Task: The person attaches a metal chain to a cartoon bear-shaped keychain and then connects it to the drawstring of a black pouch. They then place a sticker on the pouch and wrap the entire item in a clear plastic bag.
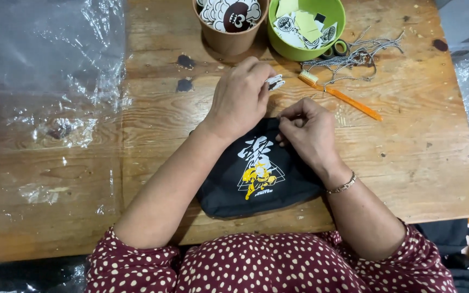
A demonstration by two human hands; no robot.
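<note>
On your far left a clear plastic sheet (44, 81) covers the wooden table (419, 163), pls keep it away from the work. Your left hand (238, 100) is above the top edge of the black pouch (256, 176), fingers pressed together in a pinch on a small white tag (275, 82). The pouch lies flat near the table edge, just in front of you, w/ a white and yellow print on it. Your right hand (309, 133) rests on the pouch's upper right corner, fingertips pinched on sth at the edge; I cannot tell what, it is too small. Behind are 1 brown cup (229, 24) and 1 green bowl (305, 27) w/ stickers, then a heap of ball chains (354, 54) and an orange toothbrush (343, 96). Risk, in my judgement: the tag is tiny, so a loose pinch can drop it. Also a sleeve or elbow may push the pouch off the near edge.
</note>
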